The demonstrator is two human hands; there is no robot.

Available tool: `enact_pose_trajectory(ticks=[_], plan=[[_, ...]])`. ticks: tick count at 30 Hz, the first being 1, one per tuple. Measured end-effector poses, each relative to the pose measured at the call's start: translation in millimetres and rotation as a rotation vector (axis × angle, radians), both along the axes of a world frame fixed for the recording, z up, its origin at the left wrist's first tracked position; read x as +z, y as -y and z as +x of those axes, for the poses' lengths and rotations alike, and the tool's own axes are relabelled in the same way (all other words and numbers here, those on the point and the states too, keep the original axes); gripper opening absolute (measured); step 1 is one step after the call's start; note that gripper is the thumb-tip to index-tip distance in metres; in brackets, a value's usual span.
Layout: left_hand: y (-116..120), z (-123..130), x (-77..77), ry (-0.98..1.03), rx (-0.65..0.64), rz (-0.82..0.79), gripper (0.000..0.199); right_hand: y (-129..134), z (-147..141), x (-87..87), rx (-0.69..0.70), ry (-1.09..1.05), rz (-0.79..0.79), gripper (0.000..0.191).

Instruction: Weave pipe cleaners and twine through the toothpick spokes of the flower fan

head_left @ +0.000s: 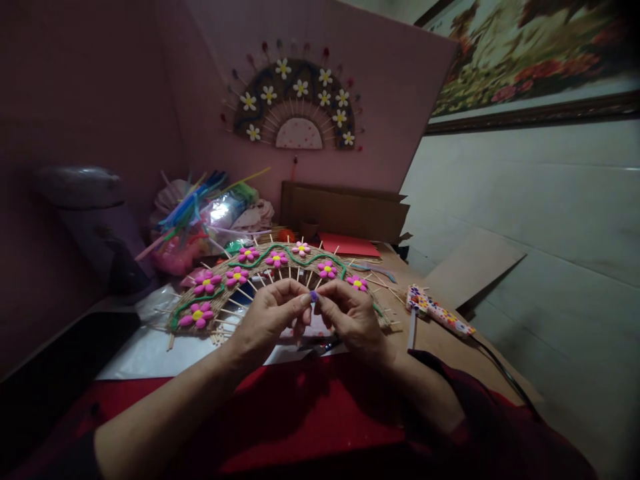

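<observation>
A small purple piece [314, 295] is pinched between the fingertips of my left hand [283, 307] and my right hand [350, 313]. Its kind is too small to make out. Behind and below my hands lies a half-round twine fan [260, 270] on thin wooden sticks. Pink flowers with yellow centres [199, 315] and a wavy green strip [290, 251] decorate it. My forearms hide part of its lower middle.
A flower-patterned glue gun [435, 310] with a black cord lies at right. Colourful pipe cleaners and plastic bags [210, 213] are heaped at back left. Cardboard [345, 207] leans behind, near red paper [350, 245]. A similar fan with white flowers [300, 87] hangs above.
</observation>
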State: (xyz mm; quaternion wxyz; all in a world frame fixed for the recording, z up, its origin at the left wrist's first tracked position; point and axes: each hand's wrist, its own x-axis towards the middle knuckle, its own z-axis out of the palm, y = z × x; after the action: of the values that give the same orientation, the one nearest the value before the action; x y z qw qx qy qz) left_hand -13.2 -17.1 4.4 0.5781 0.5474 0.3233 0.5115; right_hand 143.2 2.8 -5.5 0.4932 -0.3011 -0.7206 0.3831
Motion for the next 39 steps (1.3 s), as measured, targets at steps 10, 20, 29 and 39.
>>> enact_pose_trajectory(ticks=[10, 20, 29, 39], plan=[[6.2, 5.0, -1.7, -0.296, 0.280, 0.208, 0.020, 6.5, -0.7, 1.9, -0.135, 0.225, 0.202, 0.013], [6.2, 6.2, -2.8, -0.263, 0.291, 0.204, 0.019, 3.9, -2.6, 1.9, 0.025, -0.054, -0.141, 0.022], [4.9, 8.1, -1.6, -0.218, 0.316, 0.169, 0.020, -0.4, 0.5, 3.6, 0.003, 0.027, -0.077, 0.025], [3.3, 1.4, 4.9, -0.316, 0.244, 0.134, 0.019, -3.6, 4.0, 4.6, -0.003, 0.195, 0.084, 0.021]])
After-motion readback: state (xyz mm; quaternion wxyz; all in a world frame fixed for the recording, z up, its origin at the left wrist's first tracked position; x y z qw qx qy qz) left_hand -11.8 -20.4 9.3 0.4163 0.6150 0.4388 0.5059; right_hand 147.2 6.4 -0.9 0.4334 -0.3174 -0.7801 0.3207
